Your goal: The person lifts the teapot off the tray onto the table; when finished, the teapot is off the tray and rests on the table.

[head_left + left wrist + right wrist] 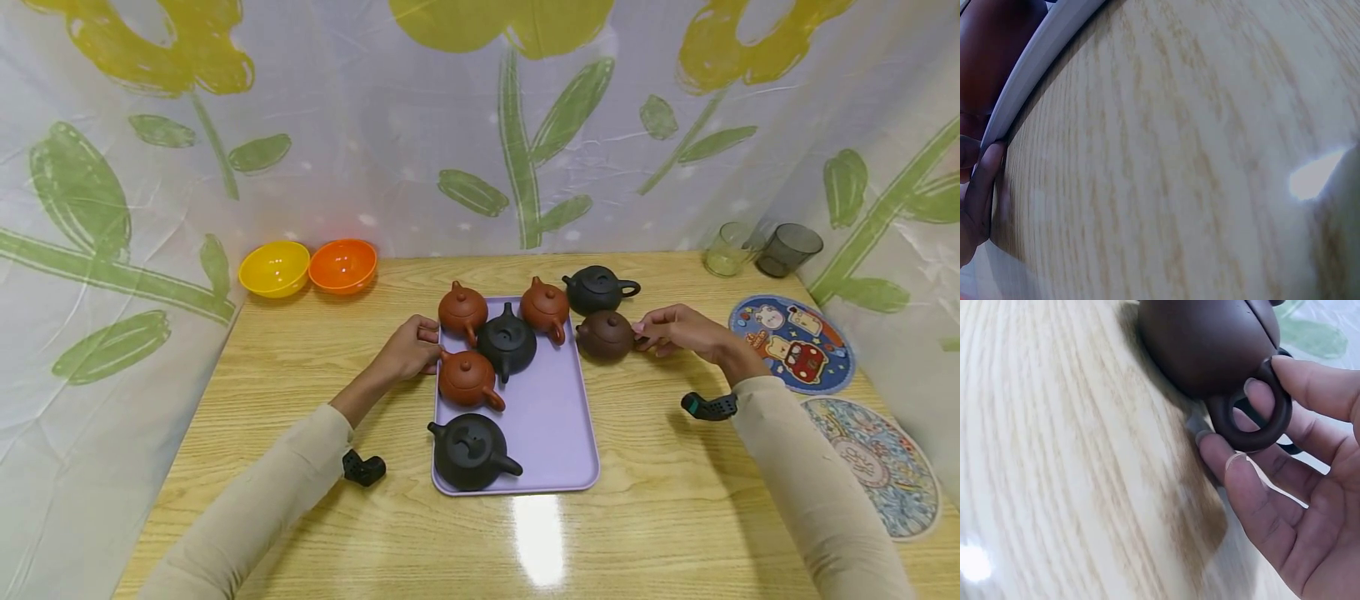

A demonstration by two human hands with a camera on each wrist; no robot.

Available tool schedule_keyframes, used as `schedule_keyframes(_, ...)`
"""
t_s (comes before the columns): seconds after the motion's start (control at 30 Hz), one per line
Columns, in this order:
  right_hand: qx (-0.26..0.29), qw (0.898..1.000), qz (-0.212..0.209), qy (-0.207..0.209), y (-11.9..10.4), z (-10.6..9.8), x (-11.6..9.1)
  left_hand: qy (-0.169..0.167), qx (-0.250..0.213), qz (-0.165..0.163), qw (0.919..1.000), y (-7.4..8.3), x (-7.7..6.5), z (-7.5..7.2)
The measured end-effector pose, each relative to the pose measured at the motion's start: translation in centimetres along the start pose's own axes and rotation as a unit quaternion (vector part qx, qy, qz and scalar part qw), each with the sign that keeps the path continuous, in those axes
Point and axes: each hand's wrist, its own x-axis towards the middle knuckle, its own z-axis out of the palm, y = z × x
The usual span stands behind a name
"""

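My right hand (673,330) holds the looped handle of a dark brown teapot (606,337), which stands on the table just right of a lilac tray (551,433). Close up in the right wrist view, the thumb lies on top of the handle (1280,422) and a fingertip shows through its loop. At the tray's left side, my left hand (408,346) pinches the rim (1029,75), some fingers partly hidden. Reddish-brown teapots (467,379) and black teapots (471,452) stand on the tray. Another black teapot (597,289) is on the table behind the brown one.
A yellow bowl (275,270) and an orange bowl (342,267) stand at the back left. Two glasses, one clear (726,252) and one dark (787,250), are at the back right. Round mats (795,343) lie along the right edge. A patterned curtain (337,150) hangs behind.
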Motion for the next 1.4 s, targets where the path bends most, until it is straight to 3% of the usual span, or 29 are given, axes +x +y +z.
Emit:
schedule_keyframes(0.37,0.017,0.999,0.002,0.045,0.2,0.6,-0.5,-0.003,0.001,0.000,1.0000,-0.2,0.2,0.0)
schedule_keyframes(0.67,0.057,0.985,-0.030,0.160,0.7,0.5,-1.8,-0.002,0.003,0.000,1.0000,-0.2,0.1,0.1)
schedule_keyframes(0.77,0.070,0.980,-0.044,0.180,0.5,0.6,-2.6,-0.002,0.003,0.000,1.0000,-0.2,0.1,0.1)
schedule_keyframes(1.07,0.066,0.982,-0.063,0.166,-1.8,2.8,-4.9,-0.001,0.002,0.001,1.0000,-0.1,0.1,0.0)
schedule_keyframes(1.4,0.074,0.986,-0.096,0.111,-4.9,8.0,-5.9,0.000,0.007,0.010,0.9999,0.1,-0.1,0.1)
